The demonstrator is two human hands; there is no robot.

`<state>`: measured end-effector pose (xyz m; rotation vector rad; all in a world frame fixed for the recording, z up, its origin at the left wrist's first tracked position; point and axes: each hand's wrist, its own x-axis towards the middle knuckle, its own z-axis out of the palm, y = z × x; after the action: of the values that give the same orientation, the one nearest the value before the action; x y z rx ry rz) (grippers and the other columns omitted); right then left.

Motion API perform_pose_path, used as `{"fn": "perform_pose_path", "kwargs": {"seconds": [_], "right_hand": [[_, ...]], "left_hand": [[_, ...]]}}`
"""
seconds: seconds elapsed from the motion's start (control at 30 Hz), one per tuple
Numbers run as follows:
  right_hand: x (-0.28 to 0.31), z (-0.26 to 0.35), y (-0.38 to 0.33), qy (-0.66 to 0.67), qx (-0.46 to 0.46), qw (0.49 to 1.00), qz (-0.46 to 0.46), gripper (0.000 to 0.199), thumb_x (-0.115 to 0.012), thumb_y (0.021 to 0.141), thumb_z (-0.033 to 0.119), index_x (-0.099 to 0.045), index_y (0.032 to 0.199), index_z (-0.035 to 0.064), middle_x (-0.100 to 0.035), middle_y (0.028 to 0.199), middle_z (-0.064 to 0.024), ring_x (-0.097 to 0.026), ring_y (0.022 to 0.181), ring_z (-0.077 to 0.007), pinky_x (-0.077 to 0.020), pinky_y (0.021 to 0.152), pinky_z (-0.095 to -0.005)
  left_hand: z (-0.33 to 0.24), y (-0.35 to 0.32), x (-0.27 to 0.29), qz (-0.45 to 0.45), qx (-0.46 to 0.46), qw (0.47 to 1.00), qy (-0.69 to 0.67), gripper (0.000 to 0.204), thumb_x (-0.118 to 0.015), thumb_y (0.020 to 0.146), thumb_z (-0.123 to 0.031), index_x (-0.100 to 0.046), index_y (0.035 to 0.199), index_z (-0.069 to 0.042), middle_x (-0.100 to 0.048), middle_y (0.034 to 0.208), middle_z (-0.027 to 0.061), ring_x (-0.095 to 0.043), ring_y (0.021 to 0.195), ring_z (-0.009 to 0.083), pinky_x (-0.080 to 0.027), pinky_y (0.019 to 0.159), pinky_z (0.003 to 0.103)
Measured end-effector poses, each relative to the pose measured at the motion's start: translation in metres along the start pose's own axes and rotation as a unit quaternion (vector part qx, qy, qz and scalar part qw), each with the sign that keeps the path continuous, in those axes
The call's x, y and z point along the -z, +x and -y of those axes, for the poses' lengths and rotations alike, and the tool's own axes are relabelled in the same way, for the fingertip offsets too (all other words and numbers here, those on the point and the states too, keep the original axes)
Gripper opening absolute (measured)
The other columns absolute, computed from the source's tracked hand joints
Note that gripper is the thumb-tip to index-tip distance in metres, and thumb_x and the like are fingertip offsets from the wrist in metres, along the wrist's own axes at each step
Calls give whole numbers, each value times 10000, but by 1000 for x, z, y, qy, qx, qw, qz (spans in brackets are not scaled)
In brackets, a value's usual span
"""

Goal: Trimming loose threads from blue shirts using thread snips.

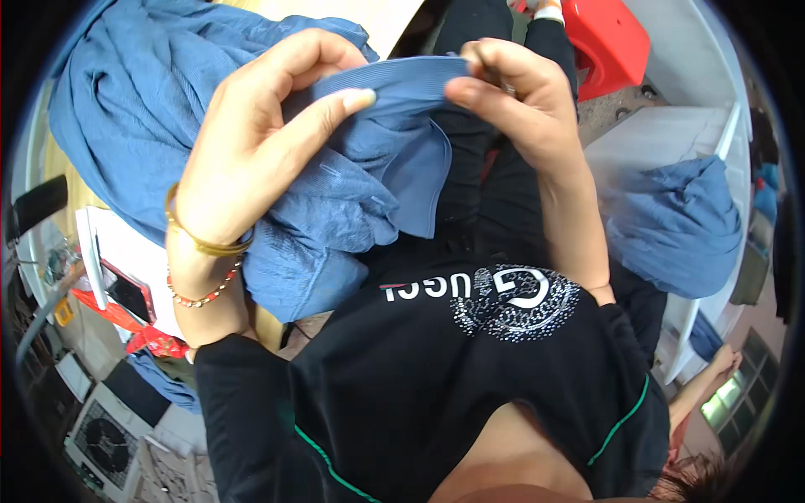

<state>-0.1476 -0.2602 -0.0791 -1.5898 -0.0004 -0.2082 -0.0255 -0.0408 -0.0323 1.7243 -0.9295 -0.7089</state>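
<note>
You are holding a large blue garment [168, 101] that is spilling from your hands over the wooden bench [71, 180] on your left. A second blue bundle [679, 222] is lying on a white surface [662, 134] to your right, well apart, with a red stool [608, 42] beyond it. Your left hand [260, 142] is pinching the garment's ribbed band [402, 75] between thumb and fingers, grip pressed together. Your right hand [524, 96] is pinching the same band's other end, stretching it taut between both hands before your chest.

A small dark-screened phone [127, 292] in a red case lies at far left — on white paper [126, 251].
</note>
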Motion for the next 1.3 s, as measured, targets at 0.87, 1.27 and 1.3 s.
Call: {"fn": "perform_pose_path", "kwargs": {"seconds": [0.87, 1.27, 1.3], "right_hand": [[-35, 18, 34, -264, 206, 942, 29, 450, -813, 795, 44, -711, 1232, 20, -619, 895, -52, -548, 752, -118, -455, 670, -235], [-32, 15, 36, -271, 230, 934, 32, 416, -801, 803, 36, -720, 1210, 6, -615, 871, -43, -538, 721, -103, -447, 651, -228], [-31, 15, 37, -272, 232, 933, 38, 403, -796, 810, 31, -722, 1205, 4, -621, 868, -45, -547, 729, -103, -451, 654, -230]], "left_hand": [[11, -2, 45, 32, 46, 967, -247, 213, -611, 999, -139, -683, 1123, 18, -670, 1003, -21, -590, 947, 43, -440, 903, 198], [13, -1, 45, 31, 47, 974, -220, 220, -603, 1004, -153, -678, 1115, 21, -662, 989, -18, -579, 937, 39, -441, 877, 193], [14, -1, 45, 35, 45, 974, -221, 218, -603, 1004, -152, -679, 1115, 20, -662, 989, -19, -578, 936, 39, -439, 878, 193]]}}
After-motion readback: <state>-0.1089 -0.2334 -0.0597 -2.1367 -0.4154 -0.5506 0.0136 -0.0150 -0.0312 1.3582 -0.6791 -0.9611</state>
